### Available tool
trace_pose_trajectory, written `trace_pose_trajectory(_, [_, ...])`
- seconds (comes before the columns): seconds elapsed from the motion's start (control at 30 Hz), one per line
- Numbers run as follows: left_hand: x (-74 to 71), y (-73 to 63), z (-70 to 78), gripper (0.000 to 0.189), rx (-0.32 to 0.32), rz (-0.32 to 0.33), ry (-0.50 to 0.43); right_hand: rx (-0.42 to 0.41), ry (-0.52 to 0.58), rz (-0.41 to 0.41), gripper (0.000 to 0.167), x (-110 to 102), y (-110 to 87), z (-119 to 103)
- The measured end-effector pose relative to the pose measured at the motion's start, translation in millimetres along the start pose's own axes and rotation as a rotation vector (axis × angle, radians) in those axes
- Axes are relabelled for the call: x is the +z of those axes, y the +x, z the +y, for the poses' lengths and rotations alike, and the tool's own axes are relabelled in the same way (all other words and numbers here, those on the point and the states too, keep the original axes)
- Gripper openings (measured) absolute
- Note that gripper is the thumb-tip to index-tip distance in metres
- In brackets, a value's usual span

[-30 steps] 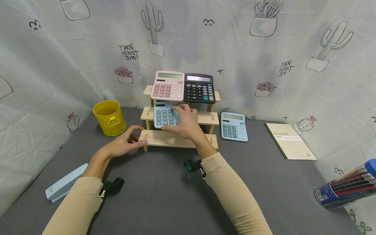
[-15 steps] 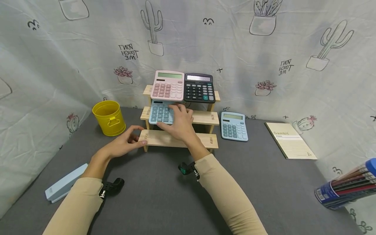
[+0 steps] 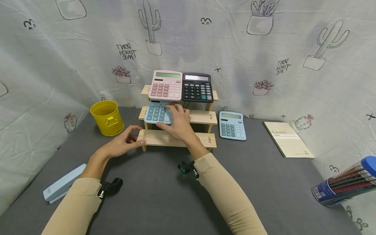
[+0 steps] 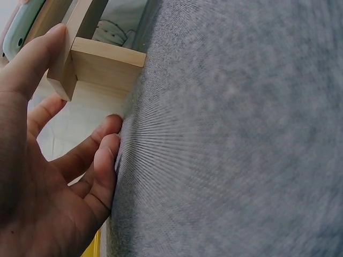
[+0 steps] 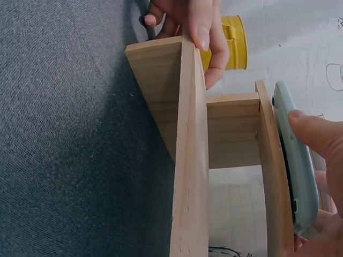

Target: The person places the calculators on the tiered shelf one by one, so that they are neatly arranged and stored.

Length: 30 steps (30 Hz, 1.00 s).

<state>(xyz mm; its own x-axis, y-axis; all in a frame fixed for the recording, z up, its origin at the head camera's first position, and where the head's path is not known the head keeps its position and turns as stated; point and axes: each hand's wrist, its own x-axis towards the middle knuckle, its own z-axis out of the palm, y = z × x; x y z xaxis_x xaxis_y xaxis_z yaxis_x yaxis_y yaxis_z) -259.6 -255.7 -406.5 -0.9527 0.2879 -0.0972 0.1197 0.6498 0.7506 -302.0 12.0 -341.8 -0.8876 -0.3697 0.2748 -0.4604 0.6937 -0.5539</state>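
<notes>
A three-step wooden shelf (image 3: 173, 138) stands against the back cloth. My left hand (image 3: 121, 143) grips the left end of its lowest board, thumb along the front edge and index finger behind, as the left wrist view shows. With my right hand (image 3: 180, 125) I hold a light blue calculator (image 3: 156, 113) at the left of the middle board, thumb on its lower edge. The right wrist view shows this calculator (image 5: 295, 160) leaning close along the board. Its screen is hidden under the top row, where a pink calculator (image 3: 165, 85) and a black calculator (image 3: 197, 87) sit side by side.
Another light blue calculator (image 3: 232, 126) lies right of the shelf. Farther right are a notepad (image 3: 288, 140) and a tube of pencils (image 3: 342, 184). On the left stand a yellow bucket (image 3: 107, 119) and a pale blue stapler (image 3: 64, 183) beside my forearm.
My right hand has shifted the blue calculator left and farther back on the middle board, then nearly stopped. The left hand has kept its place. The head view has turned slightly.
</notes>
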Motion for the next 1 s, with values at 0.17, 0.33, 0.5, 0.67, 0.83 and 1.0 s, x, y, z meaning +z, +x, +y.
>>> trace_pose_trajectory(0.17, [0.1, -0.7, 0.8, 0.073, -0.009, -0.002, 0.001, -0.014, 0.007, -0.02, 0.071, -2, 0.3, 1])
trace_pose_trajectory(0.33, [-0.5, -3.1, 2.4, 0.074, -0.016, -0.003, -0.001, -0.043, 0.02, -0.051, 0.068, -2, 0.6, 2])
trace_pose_trajectory(0.5, [0.2, -2.5, 4.4, 0.075, -0.016, -0.001, 0.003, -0.083, 0.004, -0.075, 0.066, -8, -1.1, 7])
trace_pose_trajectory(0.67, [0.6, -1.7, 2.8, 0.074, -0.013, 0.002, -0.002, -0.159, -0.012, -0.095, 0.069, -16, -5.2, 13])
trace_pose_trajectory(0.83, [0.5, -1.0, 1.9, 0.073, -0.017, 0.005, 0.001, -0.213, -0.038, -0.114, 0.071, -25, -16.2, 19])
trace_pose_trajectory(1.0, [0.8, -0.7, 1.5, 0.075, -0.024, 0.005, -0.002, -0.273, -0.035, -0.133, 0.069, -37, -29.1, 27])
